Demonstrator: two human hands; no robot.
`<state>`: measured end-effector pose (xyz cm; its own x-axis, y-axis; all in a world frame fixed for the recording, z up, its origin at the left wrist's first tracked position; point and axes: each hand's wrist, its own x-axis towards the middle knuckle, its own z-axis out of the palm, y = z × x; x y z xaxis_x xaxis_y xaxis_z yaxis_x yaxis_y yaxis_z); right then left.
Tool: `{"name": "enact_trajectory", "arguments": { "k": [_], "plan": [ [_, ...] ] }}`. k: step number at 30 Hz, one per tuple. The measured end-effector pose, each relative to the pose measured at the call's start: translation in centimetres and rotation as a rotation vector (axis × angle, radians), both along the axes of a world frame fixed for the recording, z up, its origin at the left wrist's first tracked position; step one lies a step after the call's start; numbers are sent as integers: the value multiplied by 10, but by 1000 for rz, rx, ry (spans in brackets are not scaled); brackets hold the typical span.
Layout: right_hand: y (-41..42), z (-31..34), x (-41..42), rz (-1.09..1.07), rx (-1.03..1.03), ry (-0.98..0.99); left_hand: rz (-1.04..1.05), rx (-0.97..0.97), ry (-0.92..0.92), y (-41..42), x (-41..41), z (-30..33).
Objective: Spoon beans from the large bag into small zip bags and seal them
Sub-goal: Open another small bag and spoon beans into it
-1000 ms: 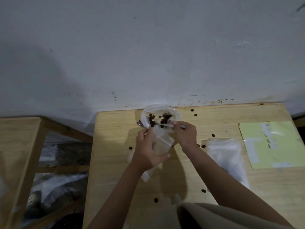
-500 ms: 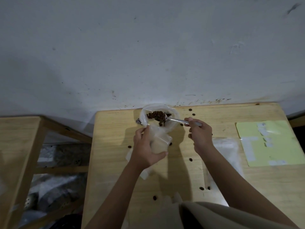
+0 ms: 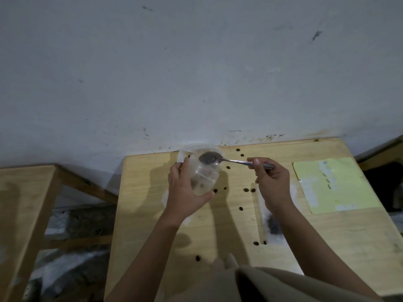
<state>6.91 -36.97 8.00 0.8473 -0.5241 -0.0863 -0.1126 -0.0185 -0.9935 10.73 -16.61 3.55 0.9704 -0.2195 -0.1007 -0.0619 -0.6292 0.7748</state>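
Both forearms reach forward, left hand (image 3: pixel 185 190) curled in a grip, right hand (image 3: pixel 270 182) fingers (image 3: pixel 257 162) pinching.

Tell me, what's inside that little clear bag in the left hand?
The small zip bag gripped by the left hand shows a few dark beans through the plastic. The palm hides its near side, so the full amount can't be seen.

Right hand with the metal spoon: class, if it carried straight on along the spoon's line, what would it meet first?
Probably the small clear zip bag held by the left hand; the metal spoon in the right hand points at its mouth, though depth is unclear.
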Motion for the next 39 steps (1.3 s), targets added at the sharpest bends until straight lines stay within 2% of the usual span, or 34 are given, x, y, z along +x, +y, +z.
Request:
{"name": "enact_trajectory", "arguments": {
  "k": [5, 9, 12, 16, 19, 21, 23, 25, 27, 29, 34, 39],
  "plan": [
    [7, -17, 11, -58, -30, 40, 33, 204, -100, 2, -8, -1],
    [14, -41, 24, -50, -60, 199, 21, 307, -118, 3, -10, -6],
    [21, -54, 35, -31, -29, 280, 56, 213, -80, 4, -9, -8],
    [23, -56, 45, 6, 59, 346, 170, -16, -84, 3, -9, -8],
    [22, -50, 40, -1, -167, 340, 207, -86, -105, 1, -8, -5],
    [22, -41, 29, 3, -252, 234, 223, -108, -96, -2, -6, -1],
    [23, -30, 18, 108, -176, 139, 230, -140, -62, -6, -7, 5],
    [25, -20, 9, 283, -26, 114, 183, -183, -35, -10, -10, 13],
    [27, -14, 3, 370, 53, 100, 100, -213, -22, -14, -15, 20],
    [28, -12, -1, 330, 40, 82, 71, -270, -16, -16, -20, 27],
    [22, -4, -17, 209, 29, 45, 239, -527, -61, -10, -31, 46],
    [23, 0, -41, 196, 35, 2, 225, -580, 0, -7, -44, 47]
  ]
}}
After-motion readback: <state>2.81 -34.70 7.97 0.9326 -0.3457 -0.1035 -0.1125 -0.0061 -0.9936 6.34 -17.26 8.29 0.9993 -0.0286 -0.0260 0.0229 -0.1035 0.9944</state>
